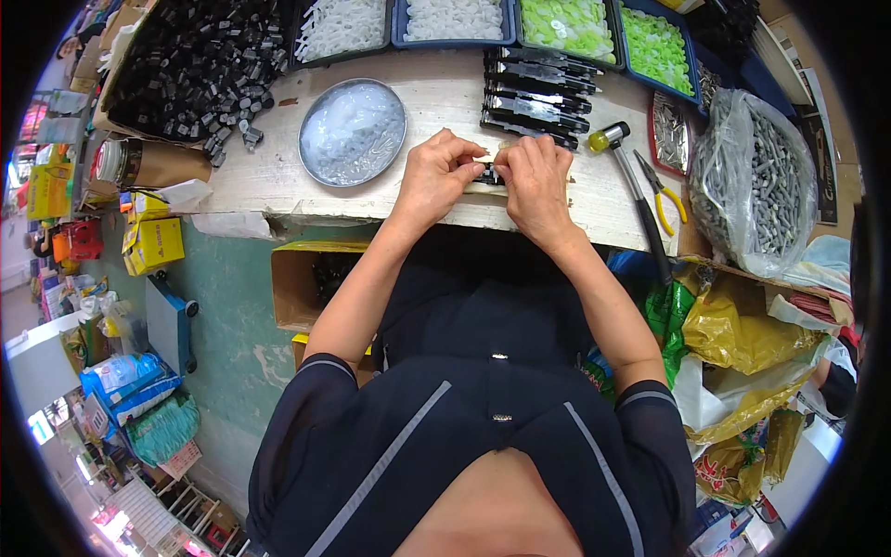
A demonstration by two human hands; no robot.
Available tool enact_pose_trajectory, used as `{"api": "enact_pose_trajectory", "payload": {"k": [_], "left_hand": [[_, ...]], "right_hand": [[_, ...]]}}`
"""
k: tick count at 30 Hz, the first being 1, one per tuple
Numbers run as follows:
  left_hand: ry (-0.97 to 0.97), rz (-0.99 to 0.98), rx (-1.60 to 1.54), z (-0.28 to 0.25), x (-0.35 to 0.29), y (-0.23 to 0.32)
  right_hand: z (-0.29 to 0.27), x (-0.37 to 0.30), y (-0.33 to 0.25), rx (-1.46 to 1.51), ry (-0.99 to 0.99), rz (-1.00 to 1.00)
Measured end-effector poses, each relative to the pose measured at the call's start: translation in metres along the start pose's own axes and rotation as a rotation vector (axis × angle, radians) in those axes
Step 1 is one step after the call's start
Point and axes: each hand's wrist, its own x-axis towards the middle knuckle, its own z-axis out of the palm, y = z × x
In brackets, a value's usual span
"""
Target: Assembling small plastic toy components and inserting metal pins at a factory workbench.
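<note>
Near the front edge of the white worktable [269, 186], my left hand [436, 176] and my right hand [538, 190] pinch a small black part [488, 174] between them. Fingers hide most of that part, so its kind does not show. Just beyond my right hand lies a stack of long black assemblies [536, 97], side by side. To the left stands a round metal dish [394, 160] heaped with a whitish, translucent substance. A hammer with a yellow-tipped head [610, 137] and pliers with yellow handles [668, 212] rest to the right of my right hand.
Black plastic pieces [200, 70] fill a box at the back left. Along the back stand trays of white parts [455, 19] and green parts [566, 30]. A clear bag of grey pieces [761, 181] sits at right. Below the table is a cardboard box [295, 288].
</note>
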Motion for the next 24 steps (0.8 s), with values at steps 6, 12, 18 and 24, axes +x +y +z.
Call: {"api": "enact_pose_trajectory", "payload": {"k": [6,12,18,24], "left_hand": [[-0.048,-0.009,0.075,-0.002,0.002,0.003],[-0.108,0.008,0.170,-0.003,0.007,0.008],[-0.147,-0.067,0.180,-0.004,0.008,0.013],[-0.109,0.043,0.328,0.000,0.009,0.013]], "right_hand": [[0.000,0.001,-0.001,-0.144,-0.037,-0.081],[-0.001,-0.001,0.002,-0.038,-0.046,-0.049],[0.000,-0.002,0.003,-0.044,-0.051,-0.033],[-0.003,-0.002,0.003,-0.029,-0.045,-0.009]]}}
